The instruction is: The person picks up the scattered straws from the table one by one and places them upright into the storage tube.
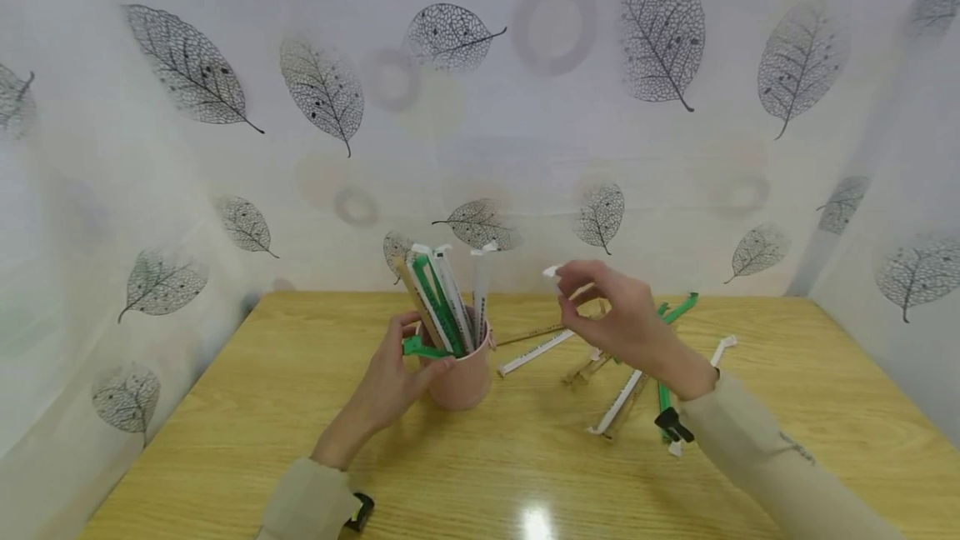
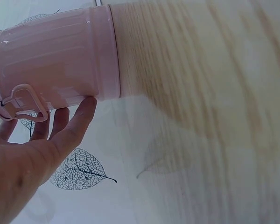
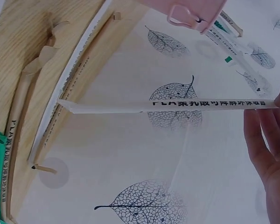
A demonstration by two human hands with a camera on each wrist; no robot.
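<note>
Straw in white printed wrapper [image 3: 177,104]: pinched near one end between thumb and fingers of the right hand [image 1: 618,315], the remaining length projecting free past the fingers. Pink bucket [image 1: 460,382]: upright on the table, side gripped by the left hand [image 1: 393,390]; contents, standing straws [image 1: 455,307] in white, green and brown wrappers. Loose straws [image 1: 536,352]: same colours, strewn right of the bucket. Table [image 1: 450,473]: wood-grain. Backdrop [image 1: 480,140]: pale cloth, leaf-printed, behind and at both sides.
</note>
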